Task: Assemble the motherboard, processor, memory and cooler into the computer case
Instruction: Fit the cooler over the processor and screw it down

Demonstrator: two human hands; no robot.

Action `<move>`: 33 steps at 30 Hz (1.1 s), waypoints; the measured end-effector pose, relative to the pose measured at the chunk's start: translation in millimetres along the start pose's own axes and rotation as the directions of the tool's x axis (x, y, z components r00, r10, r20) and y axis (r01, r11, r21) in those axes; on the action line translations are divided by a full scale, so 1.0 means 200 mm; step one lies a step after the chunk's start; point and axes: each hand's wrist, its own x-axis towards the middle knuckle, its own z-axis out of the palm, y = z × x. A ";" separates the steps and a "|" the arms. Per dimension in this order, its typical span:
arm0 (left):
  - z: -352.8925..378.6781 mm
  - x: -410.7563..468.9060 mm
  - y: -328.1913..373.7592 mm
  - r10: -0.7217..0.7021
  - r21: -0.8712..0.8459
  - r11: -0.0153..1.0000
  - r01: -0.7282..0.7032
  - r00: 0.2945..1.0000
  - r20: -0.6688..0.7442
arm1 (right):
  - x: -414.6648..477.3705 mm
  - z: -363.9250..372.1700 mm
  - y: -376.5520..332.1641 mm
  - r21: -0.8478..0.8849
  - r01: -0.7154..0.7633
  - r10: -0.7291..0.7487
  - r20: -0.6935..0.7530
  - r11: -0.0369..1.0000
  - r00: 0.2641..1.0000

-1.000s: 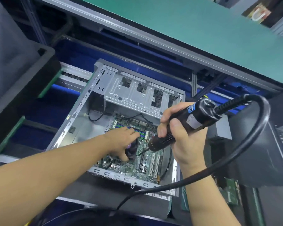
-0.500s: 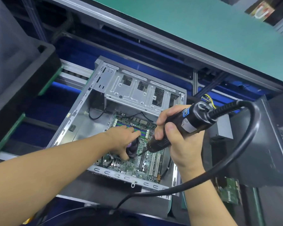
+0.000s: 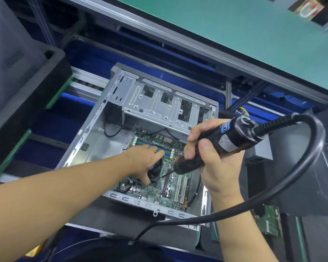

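Head view: the open case [image 3: 102, 129] lies at centre, the motherboard [image 3: 155, 191] on its floor toward 5 o'clock. The left hand [image 3: 144, 159] presses the cooler [image 3: 156, 172] on the board, fingers straight. At the cooler's 3 o'clock, the right hand [image 3: 214, 159] grips a corded screwdriver [image 3: 229, 137], bit at the cooler's edge.

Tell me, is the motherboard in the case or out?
In: the motherboard lies flat inside the open computer case, enclosed by its walls.
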 end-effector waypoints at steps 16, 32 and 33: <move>0.01 -0.01 0.00 -0.006 0.016 1.000 0.006 1.000 -0.013 | 0.01 0.02 0.00 -0.016 0.000 0.000 -0.018 1.000 1.000; -0.01 -0.01 0.01 0.030 -0.004 1.000 -0.030 1.000 0.007 | 0.01 0.13 0.03 -0.284 -0.048 -0.094 -0.467 0.958 0.879; -0.01 -0.01 0.01 0.033 -0.009 0.999 -0.033 0.999 -0.003 | 0.01 0.13 0.04 -0.285 -0.064 -0.079 -0.465 0.956 0.882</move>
